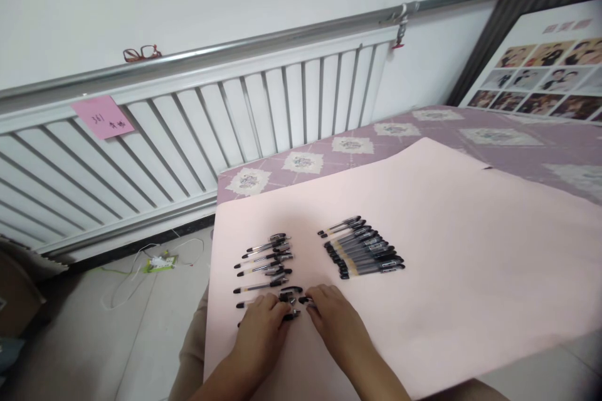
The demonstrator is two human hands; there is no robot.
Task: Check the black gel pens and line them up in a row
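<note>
Head view: pinching one pen (294,314) with left hand (262,327) and right hand (335,321), close together, beside near-left loose pens (264,257); tidy row (364,249) right.

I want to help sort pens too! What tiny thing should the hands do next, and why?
Probably push the small black cap onto the pen under the left hand. Fingertips of the right hand touch that cap, the two pieces lie close together, and the tidy pen row further right looks capped.

Left hand (261,326) and right hand (336,319) close together, palms down (fingers curled)
</note>
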